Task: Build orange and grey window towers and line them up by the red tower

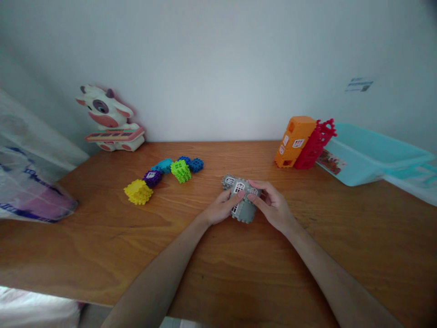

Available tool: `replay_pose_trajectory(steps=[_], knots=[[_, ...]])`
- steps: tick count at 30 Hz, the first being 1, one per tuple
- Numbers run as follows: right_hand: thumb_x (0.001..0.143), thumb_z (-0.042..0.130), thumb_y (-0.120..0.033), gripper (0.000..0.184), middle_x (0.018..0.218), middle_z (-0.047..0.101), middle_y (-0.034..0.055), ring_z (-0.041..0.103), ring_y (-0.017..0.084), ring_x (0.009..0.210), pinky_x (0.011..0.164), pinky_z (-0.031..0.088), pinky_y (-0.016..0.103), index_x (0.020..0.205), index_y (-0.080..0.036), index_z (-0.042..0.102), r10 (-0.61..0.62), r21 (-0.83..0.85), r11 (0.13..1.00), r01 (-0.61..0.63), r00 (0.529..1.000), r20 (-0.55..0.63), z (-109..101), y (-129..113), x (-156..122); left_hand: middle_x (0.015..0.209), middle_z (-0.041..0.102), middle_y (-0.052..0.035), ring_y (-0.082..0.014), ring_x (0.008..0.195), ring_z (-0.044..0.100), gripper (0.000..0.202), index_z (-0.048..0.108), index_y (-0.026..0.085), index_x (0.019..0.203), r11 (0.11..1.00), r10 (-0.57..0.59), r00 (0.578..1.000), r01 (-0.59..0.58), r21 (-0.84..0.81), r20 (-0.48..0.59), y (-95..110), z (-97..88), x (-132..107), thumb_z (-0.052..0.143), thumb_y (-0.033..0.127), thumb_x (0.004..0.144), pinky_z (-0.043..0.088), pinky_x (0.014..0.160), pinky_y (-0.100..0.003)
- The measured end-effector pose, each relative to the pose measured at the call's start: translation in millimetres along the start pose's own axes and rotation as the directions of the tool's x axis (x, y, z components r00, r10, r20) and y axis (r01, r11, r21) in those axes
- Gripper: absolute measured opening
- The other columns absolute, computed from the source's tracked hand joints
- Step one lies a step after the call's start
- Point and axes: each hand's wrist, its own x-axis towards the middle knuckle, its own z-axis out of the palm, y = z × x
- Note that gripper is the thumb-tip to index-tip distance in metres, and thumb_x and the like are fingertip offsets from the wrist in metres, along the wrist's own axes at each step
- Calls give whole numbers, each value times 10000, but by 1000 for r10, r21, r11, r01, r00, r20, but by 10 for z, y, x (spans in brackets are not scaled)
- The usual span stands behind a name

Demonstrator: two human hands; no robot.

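Okay, so right at the near edge there's a pair of bare forearms reaching in over a warm-toned wooden table (218, 269), and both hands are busy in the middle of it. The left hand (221, 207) and right hand (271, 205) pinch a grey plastic block house (243, 199) from either side, fingers closed together and fingertips pressed on its face, right by the little white windows. It sits low over the tabletop, though I can't tell if it's actually touching the wood. Off to the left, a loose cluster of small blocks runs away from you: a yellow block (138, 192) nearest, then a purple block (152, 178), a lime green block (180, 171), a teal block (164, 166) and a blue block (193, 164). Farther right, an orange block house (294, 141) leans against a red block piece (314, 145), just beside a turquoise plastic tub (368, 155). A plastic bag (30, 182) bulges in at the left, and a cow-shaped toy keyboard (109, 119) stands at the far left against a white wall (218, 64).
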Motion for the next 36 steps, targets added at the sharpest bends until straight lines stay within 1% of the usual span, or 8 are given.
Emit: replay_pose_trajectory(steps=[3,6,10,12,19,30,33,36], knots=[[913,655,-437,328,1223,689,64,644,239,1145,1001,532,453,1218,-316,656,-35,-32,999,36,999,9,-2,-15,-14,728,608,-16,-113,613,511,548,656,139,920,1000,-8,1000,8,18,0,33,28,-5,612,675,817,413,581,-228],[951,602,-411,421,1411,566,82,557,258,1286,1021,523,455,1363,-342,554,-57,-90,994,62,996,62,-14,-67,-31,784,656,-35,-135,662,559,565,665,132,961,999,25,997,-22,38,-79,101,84,-11,653,669,787,451,630,-246],[740,818,-491,1011,1646,221,106,345,348,1457,1032,519,498,1560,-370,239,-85,-198,972,126,975,203,-49,-92,-43,1048,719,-91,-217,919,647,625,644,146,1174,995,104,964,-99,34,-244,173,136,-3,677,639,790,504,818,-299],[651,871,-508,1177,1667,151,108,276,367,1488,1090,460,545,1578,-381,157,-118,-275,942,190,959,257,-65,-76,-37,1146,716,-105,-245,1037,648,645,642,156,1220,996,89,957,-94,-5,-276,161,130,17,625,662,820,499,901,-320],[721,813,-530,1133,1616,298,118,315,349,1475,1194,302,585,1591,-372,104,-165,-470,841,266,955,246,-106,-93,-6,1064,758,-111,-274,1011,691,691,705,142,1125,974,-76,949,4,-227,-307,13,77,93,558,740,813,520,895,-351],[721,835,-474,1079,1587,330,115,459,340,1375,1023,539,496,1575,-360,185,-106,-340,924,177,970,218,-105,-78,-10,1179,713,-91,-220,1008,675,515,644,192,1248,960,109,977,-151,-235,-183,21,8,60,665,535,863,500,870,-296],[757,813,-453,1045,1631,249,90,419,343,1408,1028,534,504,1576,-387,167,-115,-338,923,182,971,208,-106,-73,-8,1206,704,-82,-209,1023,670,502,631,218,1279,960,149,964,-195,-202,-220,50,15,43,693,486,858,504,862,-281],[759,807,-471,1082,1654,188,83,404,355,1419,1049,513,531,1584,-403,110,-105,-354,921,165,978,181,-109,-50,-15,1199,711,-75,-199,1027,674,468,662,211,1225,942,178,923,-261,-213,-342,93,20,66,735,448,828,507,874,-272]])
